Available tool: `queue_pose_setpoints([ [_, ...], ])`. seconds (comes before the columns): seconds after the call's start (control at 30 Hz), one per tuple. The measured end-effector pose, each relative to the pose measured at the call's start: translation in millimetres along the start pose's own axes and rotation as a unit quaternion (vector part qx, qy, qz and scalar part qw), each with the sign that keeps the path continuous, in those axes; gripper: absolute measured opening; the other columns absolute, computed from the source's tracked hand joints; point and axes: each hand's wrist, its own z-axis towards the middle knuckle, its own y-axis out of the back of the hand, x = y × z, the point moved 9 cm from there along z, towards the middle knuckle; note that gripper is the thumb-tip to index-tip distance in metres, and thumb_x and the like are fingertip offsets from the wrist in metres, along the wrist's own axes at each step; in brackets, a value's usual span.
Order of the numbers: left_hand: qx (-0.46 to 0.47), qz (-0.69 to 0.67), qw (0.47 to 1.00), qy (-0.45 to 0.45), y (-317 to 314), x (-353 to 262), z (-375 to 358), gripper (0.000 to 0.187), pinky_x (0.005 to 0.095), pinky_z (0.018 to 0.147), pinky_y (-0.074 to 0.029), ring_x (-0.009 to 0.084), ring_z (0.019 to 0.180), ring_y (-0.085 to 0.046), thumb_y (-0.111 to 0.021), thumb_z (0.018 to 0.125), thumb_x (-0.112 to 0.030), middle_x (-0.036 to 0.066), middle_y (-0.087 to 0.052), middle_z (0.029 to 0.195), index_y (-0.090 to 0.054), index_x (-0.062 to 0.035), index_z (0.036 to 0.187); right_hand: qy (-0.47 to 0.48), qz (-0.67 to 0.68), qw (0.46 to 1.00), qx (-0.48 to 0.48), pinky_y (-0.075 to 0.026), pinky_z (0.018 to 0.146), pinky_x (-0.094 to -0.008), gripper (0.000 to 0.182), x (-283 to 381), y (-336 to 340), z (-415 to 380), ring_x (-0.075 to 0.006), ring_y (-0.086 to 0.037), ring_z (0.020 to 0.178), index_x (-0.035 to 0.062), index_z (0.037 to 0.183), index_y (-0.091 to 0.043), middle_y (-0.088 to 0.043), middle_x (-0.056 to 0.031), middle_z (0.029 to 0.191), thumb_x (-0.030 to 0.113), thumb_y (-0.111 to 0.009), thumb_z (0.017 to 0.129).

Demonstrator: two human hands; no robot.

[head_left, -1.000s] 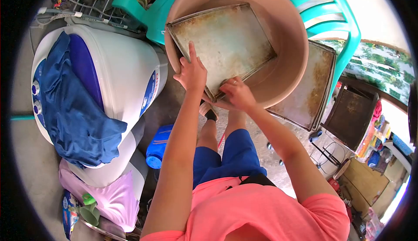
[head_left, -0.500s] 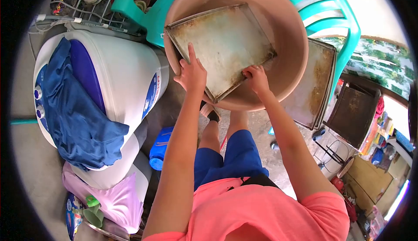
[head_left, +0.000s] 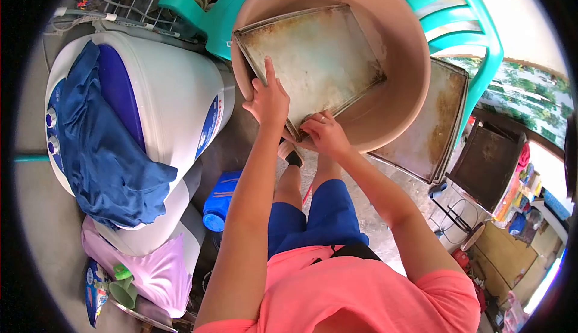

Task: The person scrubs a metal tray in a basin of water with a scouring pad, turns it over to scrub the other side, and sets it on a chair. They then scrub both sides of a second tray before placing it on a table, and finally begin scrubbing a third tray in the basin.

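Observation:
A stained metal tray (head_left: 319, 56) rests tilted in a large brown basin (head_left: 403, 92). My left hand (head_left: 269, 99) lies at the tray's left edge, with the index finger stretched out over its surface and the thumb spread toward the basin rim. At the tray's near corner is my right hand (head_left: 325, 132), its fingers bent together at the rim. Something small and dark shows under those fingertips, too hidden to make out.
A green plastic chair (head_left: 451, 17) stands behind the basin, with another stained tray (head_left: 421, 122) beside it. To the left is a white washing machine (head_left: 174, 86) with a blue cloth (head_left: 108, 152). A blue container (head_left: 221, 203) sits on the floor.
My right hand has slid along the tray's near edge, leftward and toward me, to the near corner. My left hand keeps its place on the tray. The view has shifted slightly.

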Motion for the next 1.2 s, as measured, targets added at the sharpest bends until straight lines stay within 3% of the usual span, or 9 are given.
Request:
queue_pose_setpoints([
  [0.13,0.01,0.001,1.0,0.003,3,-2,3,0.062,0.0606,0.078,-0.037,0.0301,0.099,-0.06,-0.045,0.096,-0.028,0.017,-0.051,0.115,-0.014,-0.0361,0.149,-0.047,-0.066,0.997,-0.013,-0.051,0.078,-0.0365,0.018,-26,13,8,-0.0287,-0.057,0.093,0.0104,0.085,-0.068,-0.065,-0.0027,0.092,0.008,-0.068,0.067],
  [0.27,-0.006,0.005,1.0,-0.002,-4,0,0,0.062,0.0604,0.077,-0.038,0.0302,0.097,-0.061,-0.045,0.095,-0.028,0.017,-0.051,0.115,-0.014,-0.0367,0.149,0.073,-0.024,0.997,-0.011,-0.051,0.077,-0.0362,0.023,27,-8,1,-0.0287,-0.057,0.086,0.0092,0.083,-0.068,-0.064,-0.0047,0.09,0.015,-0.074,0.061],
  [0.4,0.001,0.005,1.0,-0.002,0,0,3,0.062,0.0607,0.077,-0.037,0.0308,0.097,-0.061,-0.045,0.095,-0.029,0.017,-0.051,0.115,-0.014,-0.0373,0.149,-0.026,-0.079,0.996,-0.013,-0.051,0.076,-0.0358,0.026,-4,10,12,-0.0272,-0.057,0.087,0.0094,0.082,-0.067,-0.063,-0.003,0.087,0.019,-0.076,0.06],
  [0.53,0.006,-0.004,1.0,0.001,0,0,3,0.061,0.062,0.079,-0.036,0.0314,0.098,-0.061,-0.044,0.096,-0.029,0.017,-0.051,0.115,-0.014,-0.0371,0.149,0.093,-0.065,0.993,0.026,-0.052,0.075,-0.0368,0.029,26,-12,0,-0.0267,-0.056,0.09,0.0107,0.082,-0.068,-0.062,-0.0036,0.086,0.026,-0.077,0.059],
  [0.73,-0.006,0.004,1.0,0.003,2,-1,5,0.061,0.064,0.08,-0.036,0.0325,0.101,-0.06,-0.043,0.096,-0.029,0.017,-0.051,0.115,-0.014,-0.0368,0.148,0.079,-0.068,0.994,0.032,-0.052,0.074,-0.0361,0.023,26,0,9,-0.0263,-0.058,0.088,0.0105,0.085,-0.068,-0.063,-0.0029,0.088,0.014,-0.073,0.063],
  [0.83,0.022,-0.008,1.0,0.0,0,0,3,0.06,0.0644,0.08,-0.036,0.0332,0.102,-0.059,-0.043,0.096,-0.029,0.018,-0.051,0.116,-0.014,-0.0365,0.148,0.091,-0.051,0.992,0.065,-0.052,0.075,-0.0354,0.025,30,-10,5,-0.0254,-0.057,0.092,0.0116,0.08,-0.067,-0.063,-0.0017,0.088,0.025,-0.075,0.061],
  [0.97,-0.002,0.002,1.0,0.0,3,0,5,0.061,0.0641,0.08,-0.036,0.0329,0.102,-0.059,-0.044,0.096,-0.029,0.018,-0.051,0.116,-0.014,-0.0361,0.148,-0.015,-0.097,0.995,0.021,-0.052,0.075,-0.0358,0.014,-24,-1,8,-0.0254,-0.057,0.091,0.0109,0.08,-0.066,-0.063,-0.0014,0.087,0.016,-0.07,0.068],
  [1.07,0.019,-0.002,1.0,0.006,1,-1,2,0.061,0.0635,0.08,-0.036,0.032,0.102,-0.059,-0.044,0.096,-0.029,0.018,-0.051,0.116,-0.014,-0.0354,0.149,0.058,-0.018,0.997,0.053,-0.052,0.075,-0.0366,0.01,24,-11,3,-0.027,-0.057,0.091,0.0099,0.081,-0.066,-0.064,-0.0034,0.087,0.01,-0.065,0.07],
  [1.2,0.011,-0.014,1.0,0.002,1,-1,4,0.061,0.0606,0.08,-0.036,0.0298,0.102,-0.059,-0.044,0.096,-0.028,0.017,-0.051,0.116,-0.014,-0.0338,0.149,-0.044,-0.027,0.999,0.014,-0.05,0.077,-0.0388,0.011,-20,12,11,-0.0287,-0.057,0.091,0.0087,0.08,-0.066,-0.064,-0.0051,0.087,0.006,-0.063,0.07],
])
